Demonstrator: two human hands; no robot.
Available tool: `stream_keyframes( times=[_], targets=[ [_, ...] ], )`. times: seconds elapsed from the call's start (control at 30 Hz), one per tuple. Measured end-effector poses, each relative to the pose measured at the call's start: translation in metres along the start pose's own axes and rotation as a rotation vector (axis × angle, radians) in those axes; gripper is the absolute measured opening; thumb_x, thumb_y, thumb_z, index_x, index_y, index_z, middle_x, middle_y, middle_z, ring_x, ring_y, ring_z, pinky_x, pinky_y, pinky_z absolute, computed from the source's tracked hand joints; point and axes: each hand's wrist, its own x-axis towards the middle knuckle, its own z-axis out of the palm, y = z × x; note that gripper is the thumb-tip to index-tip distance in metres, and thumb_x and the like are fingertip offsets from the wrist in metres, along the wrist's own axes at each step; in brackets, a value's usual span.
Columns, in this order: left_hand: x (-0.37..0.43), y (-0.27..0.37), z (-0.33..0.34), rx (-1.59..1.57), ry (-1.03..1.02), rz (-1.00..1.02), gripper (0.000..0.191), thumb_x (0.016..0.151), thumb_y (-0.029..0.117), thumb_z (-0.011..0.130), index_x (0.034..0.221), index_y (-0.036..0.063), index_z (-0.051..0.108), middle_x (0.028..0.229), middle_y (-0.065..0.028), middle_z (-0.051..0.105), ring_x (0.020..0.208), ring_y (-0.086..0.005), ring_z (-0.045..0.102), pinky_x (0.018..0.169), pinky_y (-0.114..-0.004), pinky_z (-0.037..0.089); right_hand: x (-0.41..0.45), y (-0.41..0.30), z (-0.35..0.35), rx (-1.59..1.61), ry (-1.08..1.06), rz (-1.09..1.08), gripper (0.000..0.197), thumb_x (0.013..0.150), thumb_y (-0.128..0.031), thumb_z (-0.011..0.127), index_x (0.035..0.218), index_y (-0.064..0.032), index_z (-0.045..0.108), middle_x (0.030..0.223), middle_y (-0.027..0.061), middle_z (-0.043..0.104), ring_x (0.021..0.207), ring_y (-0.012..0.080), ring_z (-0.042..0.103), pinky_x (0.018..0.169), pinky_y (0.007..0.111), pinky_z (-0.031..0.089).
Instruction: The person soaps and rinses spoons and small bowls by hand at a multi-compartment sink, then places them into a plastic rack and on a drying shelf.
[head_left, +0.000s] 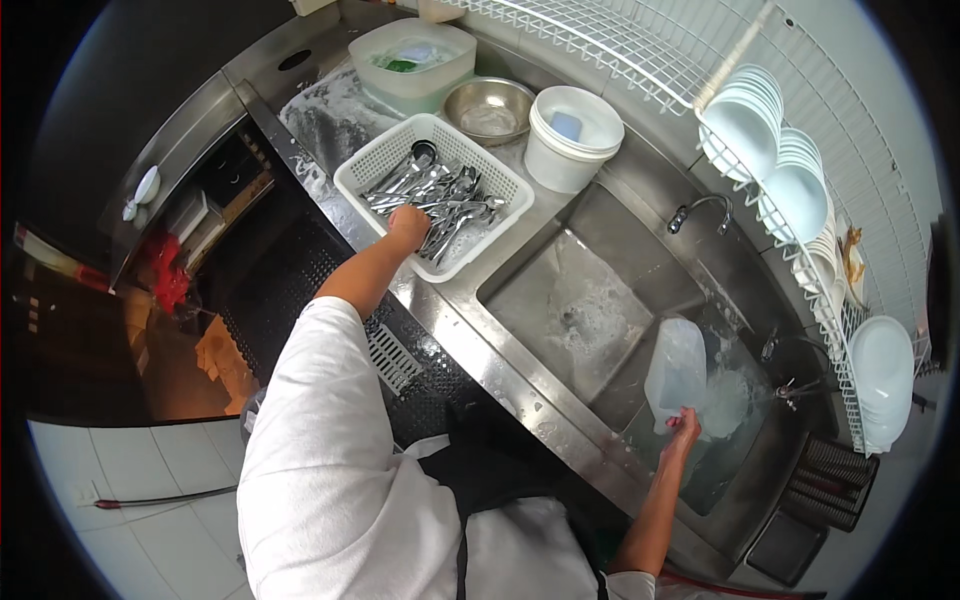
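Observation:
A white perforated plastic basket (510, 223) full of metal cutlery (442, 187) stands on the steel counter. My left hand (409, 227) reaches over its near edge onto the cutlery; the fingers are mostly hidden, and whether they grip a piece does not show. At the right, my right hand (681, 431) is closed on the end of a translucent plastic container (679, 364), which is tilted above the water-filled right sink (712, 457). Foamy water swirls beside the container.
The left sink basin (562, 300) holds some suds. Behind the basket stand a tub of soapy water (412, 82), a steel bowl (489, 111) and a white bucket (574, 142) with a blue sponge. White bowls (742, 127) fill a wire rack (795, 270) above the faucets (701, 214).

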Motion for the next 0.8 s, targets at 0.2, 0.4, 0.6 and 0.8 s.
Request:
stream_keyframes(
  times=[0.2,0.4,0.6,0.8],
  targets=[
    [-0.018,-0.007,-0.017,-0.024,0.097,0.034,0.02,0.079,0.018,0.073,0.098,0.0158,0.079,0.099,-0.0039,0.077,0.088,-0.0254,0.075,0.059,-0.048,0.06,-0.008,-0.056,0.131,-0.25,-0.311,-0.062,0.022,0.083,-0.02,0.065,0.069,-0.004,0.058,0.063,0.0008,0.046,0.053,0.0135,0.047,0.053,0.029,0.037],
    [-0.015,-0.009,-0.008,-0.031,0.087,0.036,0.019,0.081,0.017,0.073,0.098,0.0141,0.079,0.1,-0.0054,0.077,0.093,-0.0263,0.074,0.063,-0.048,0.061,-0.056,-0.107,0.288,-0.647,-0.589,-0.271,0.032,0.079,-0.03,0.069,0.062,-0.0028,0.063,0.057,0.0037,0.056,0.053,0.0132,0.052,0.053,0.031,0.039],
    [-0.009,-0.014,0.003,-0.218,0.17,-0.049,0.017,0.079,0.013,0.073,0.095,0.0104,0.079,0.1,-0.0108,0.076,0.093,-0.0294,0.074,0.067,-0.048,0.062,-0.106,-0.137,0.368,-1.043,-0.564,-0.735,0.041,0.076,-0.04,0.07,0.071,0.0,0.067,0.07,0.0227,0.067,0.068,0.0398,0.066,0.064,0.046,0.05],
    [-0.025,-0.024,-0.017,-0.157,0.14,0.077,0.016,0.082,0.013,0.068,0.093,0.0101,0.079,0.099,-0.0137,0.076,0.093,-0.0299,0.074,0.08,-0.038,0.059,-0.096,-0.111,0.337,-0.957,-0.531,-0.676,0.044,0.076,-0.043,0.069,0.077,0.0002,0.067,0.076,0.0263,0.065,0.073,0.0461,0.063,0.067,0.052,0.047]
  ],
)
